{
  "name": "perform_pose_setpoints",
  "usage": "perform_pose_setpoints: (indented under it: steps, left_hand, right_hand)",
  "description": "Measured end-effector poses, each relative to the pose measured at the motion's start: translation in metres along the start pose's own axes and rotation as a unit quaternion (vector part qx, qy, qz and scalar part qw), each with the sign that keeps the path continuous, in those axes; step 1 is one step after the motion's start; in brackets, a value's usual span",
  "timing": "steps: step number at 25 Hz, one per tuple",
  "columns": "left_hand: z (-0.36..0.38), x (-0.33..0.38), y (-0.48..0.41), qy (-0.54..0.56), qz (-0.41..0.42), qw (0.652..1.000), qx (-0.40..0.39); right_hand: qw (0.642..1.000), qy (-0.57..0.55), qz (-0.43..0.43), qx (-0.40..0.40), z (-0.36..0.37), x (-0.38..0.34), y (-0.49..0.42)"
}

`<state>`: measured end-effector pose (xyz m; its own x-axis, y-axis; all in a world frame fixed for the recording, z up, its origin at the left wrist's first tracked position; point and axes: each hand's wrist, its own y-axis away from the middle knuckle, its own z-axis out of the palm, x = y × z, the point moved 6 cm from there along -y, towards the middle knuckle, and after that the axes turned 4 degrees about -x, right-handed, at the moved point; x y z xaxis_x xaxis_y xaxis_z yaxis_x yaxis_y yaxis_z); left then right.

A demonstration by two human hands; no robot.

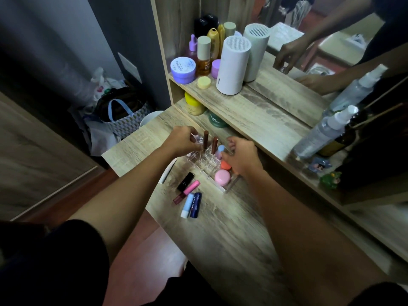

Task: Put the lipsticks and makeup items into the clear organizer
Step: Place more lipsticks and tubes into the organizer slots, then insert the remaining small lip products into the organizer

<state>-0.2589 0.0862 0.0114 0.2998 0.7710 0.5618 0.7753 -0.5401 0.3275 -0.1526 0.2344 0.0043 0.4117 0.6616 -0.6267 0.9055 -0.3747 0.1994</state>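
The clear organizer [229,187] stands on the desk with two brown lip gloss tubes [205,140] upright in its slots. It also holds a pink-and-blue item [220,150], an orange item [225,165] and a pink jar [221,176]. My left hand [183,141] hovers over the organizer's left end, pinching a small clear-topped item [198,139]. My right hand [241,159] curls around the organizer's far right rim. Loose in front lie a black lipstick [186,178], a pink lip gloss [187,191], a light-blue lip balm [187,205] and a dark-blue lip balm [196,204].
A white pencil-like stick [169,172] lies left of the organizer. The shelf behind carries jars, bottles and a white cylinder [233,65]. Spray bottles [324,131] and small figurines [330,178] stand to the right, below a mirror. Bags [123,115] sit on the floor at left.
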Motion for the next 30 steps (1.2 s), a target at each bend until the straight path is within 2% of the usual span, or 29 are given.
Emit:
perform_pose_setpoints:
  steps: [5,7,8,10,12,14,18,21,26,30]
  left_hand:
    - [-0.002,-0.02,0.032,-0.004,-0.02,1.0,0.009]
    - [0.009,-0.035,0.053,0.004,-0.027,1.0,0.004]
    - [0.018,-0.043,0.065,0.009,-0.033,0.999,-0.004]
    - [0.036,-0.06,0.087,0.013,-0.053,0.998,-0.019]
    - [0.053,-0.072,0.104,0.007,-0.065,0.998,-0.026]
    - [0.064,-0.08,0.115,0.013,-0.071,0.997,-0.016]
    - [0.077,-0.088,0.117,0.021,-0.089,0.996,-0.005]
    - [0.083,-0.088,0.113,0.017,-0.089,0.996,-0.004]
    - [0.087,-0.088,0.109,0.017,-0.085,0.996,0.001]
    - [0.081,-0.09,0.113,0.05,-0.09,0.994,0.026]
  right_hand:
    - [0.991,-0.046,-0.027,0.126,-0.011,0.001,0.041]
    - [0.986,-0.048,-0.061,0.147,-0.002,-0.001,0.061]
    - [0.986,-0.042,-0.083,0.137,0.007,-0.003,0.069]
    - [0.991,-0.031,-0.116,0.062,0.034,-0.008,0.076]
    - [0.992,-0.014,-0.118,-0.037,0.062,-0.012,0.074]
    - [0.991,0.017,-0.098,-0.085,0.082,-0.015,0.071]
    - [0.991,0.07,-0.043,-0.107,0.103,-0.013,0.068]
    - [0.988,0.092,0.033,-0.121,0.111,-0.001,0.07]
    - [0.988,-0.004,0.089,-0.123,0.117,0.008,0.076]
    - [0.987,-0.018,0.109,-0.12,0.113,0.011,0.076]
